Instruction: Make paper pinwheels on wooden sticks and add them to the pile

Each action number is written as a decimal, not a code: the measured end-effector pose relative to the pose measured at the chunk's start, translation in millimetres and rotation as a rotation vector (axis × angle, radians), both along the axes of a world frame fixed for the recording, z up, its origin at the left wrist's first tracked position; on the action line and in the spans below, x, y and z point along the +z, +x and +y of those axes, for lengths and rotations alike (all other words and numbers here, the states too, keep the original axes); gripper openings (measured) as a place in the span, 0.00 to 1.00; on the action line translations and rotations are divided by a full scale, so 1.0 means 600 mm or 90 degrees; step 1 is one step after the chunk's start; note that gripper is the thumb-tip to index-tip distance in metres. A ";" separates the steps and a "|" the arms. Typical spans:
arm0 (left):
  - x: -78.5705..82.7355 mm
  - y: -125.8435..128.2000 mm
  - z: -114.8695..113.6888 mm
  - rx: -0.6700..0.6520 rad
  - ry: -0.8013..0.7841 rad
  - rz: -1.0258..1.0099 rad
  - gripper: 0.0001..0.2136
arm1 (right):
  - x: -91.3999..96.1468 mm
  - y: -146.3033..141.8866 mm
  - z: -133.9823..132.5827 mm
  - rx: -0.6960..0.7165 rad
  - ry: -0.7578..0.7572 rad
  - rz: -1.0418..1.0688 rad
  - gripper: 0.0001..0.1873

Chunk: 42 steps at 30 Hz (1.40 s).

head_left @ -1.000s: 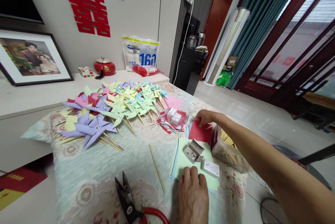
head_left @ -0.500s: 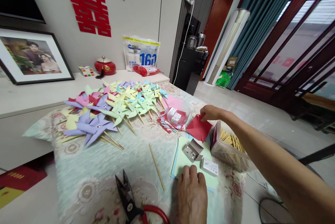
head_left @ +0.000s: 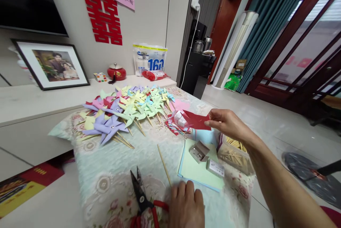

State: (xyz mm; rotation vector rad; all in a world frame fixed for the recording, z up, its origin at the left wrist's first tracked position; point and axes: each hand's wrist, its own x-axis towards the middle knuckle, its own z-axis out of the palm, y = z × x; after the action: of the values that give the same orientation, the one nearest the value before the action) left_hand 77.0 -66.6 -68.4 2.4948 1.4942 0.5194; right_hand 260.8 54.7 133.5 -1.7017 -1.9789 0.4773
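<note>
Lifted above the cloth, a red paper square (head_left: 196, 120) is pinched between the thumb and fingers of my right hand (head_left: 226, 123). My left hand (head_left: 186, 203) rests palm down at the lower middle, its fingers laid forward on the cloth with their undersides hidden. Against its fingertips lies the near end of a thin wooden stick (head_left: 163, 164). Black-bladed pliers with red handles (head_left: 144, 199) lie just left of it, jaws apart. Farther forward, a stack of pale green paper (head_left: 186, 167) bears an opened small box (head_left: 199, 151) of metal pieces and a closed white box (head_left: 215, 168).
Several finished paper pinwheels (head_left: 130, 112) are heaped at the far left of the flowered tablecloth (head_left: 106, 165). Behind the right wrist stands a plastic tub (head_left: 234, 158) of short sticks. Patterned red packets (head_left: 174, 126) and a clear package with white boxes (head_left: 181, 117) lie mid-table.
My right hand has raised the red paper square from beside the tub, uncovering light blue paper. My left hand has drawn back off the green stack towards the pliers. The view has swung left.
</note>
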 end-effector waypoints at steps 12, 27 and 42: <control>0.075 -0.198 0.005 -0.015 -0.003 0.007 0.03 | -0.137 -0.129 -0.062 0.096 -0.165 0.525 0.20; 0.079 -0.210 -0.047 0.116 0.201 -0.083 0.31 | -0.197 -0.128 -0.243 0.364 0.250 0.040 0.12; 0.049 -0.176 -0.088 0.057 0.185 -0.249 0.08 | -0.254 -0.126 -0.272 0.289 0.083 0.085 0.30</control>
State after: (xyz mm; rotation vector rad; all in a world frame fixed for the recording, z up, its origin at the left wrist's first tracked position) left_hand -28.4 -119.3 -39.2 2.3384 1.4595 1.2399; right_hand 185.2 -108.7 -18.7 -1.1080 -2.2401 0.5832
